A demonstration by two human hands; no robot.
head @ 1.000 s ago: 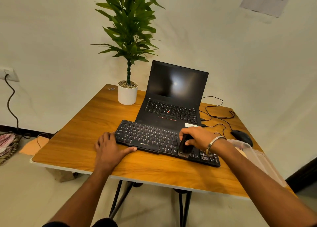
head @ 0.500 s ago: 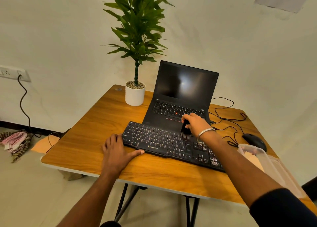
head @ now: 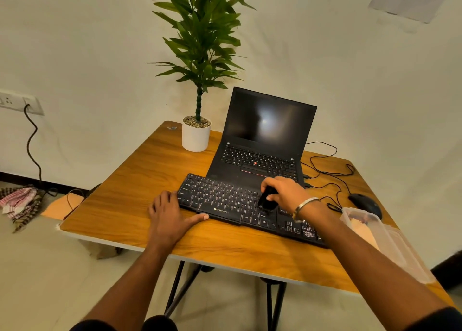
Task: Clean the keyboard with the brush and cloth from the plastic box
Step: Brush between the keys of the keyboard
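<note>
Brushing the keyboard [head: 225, 203], centre frame, on the bench [head: 140, 180].
Laptop [head: 262, 141] behind; plastic box [head: 390, 240] lower right. My right hand [head: 285, 193] grips the brush [head: 267, 200] on the keys; my left hand [head: 170, 218] lies flat at the keyboard's left end.

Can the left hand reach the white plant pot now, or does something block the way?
Probably yes. The left hand lies flat at the keyboard's left end, and only bare table shows between it and the white plant pot. The laptop stands to the side.
</note>
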